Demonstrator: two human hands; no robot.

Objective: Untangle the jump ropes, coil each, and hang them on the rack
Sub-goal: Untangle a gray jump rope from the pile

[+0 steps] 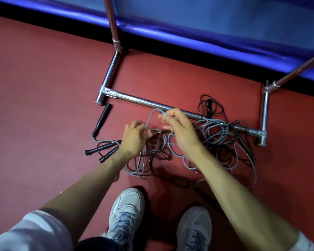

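Observation:
A tangle of jump ropes lies on the red floor in front of the rack's chrome base bar [145, 102]. Grey rope [214, 131] and black rope [212, 104] loop over one another. A raised loop of the grey rope runs between my hands. My right hand [179, 127] pinches its top, and my left hand [134, 138] grips its lower end. A long black handle [101, 120] lies at the left, joined to grey cord. Two thinner black handles [101, 151] lie beside my left wrist.
The rack's chrome upright [112, 22] rises at the back, and a second tube [297, 69] slants at the right. A foot tube [264, 113] stands right of the tangle. A blue mat [225, 24] lines the far side. My two white shoes [127, 214] stand below the ropes.

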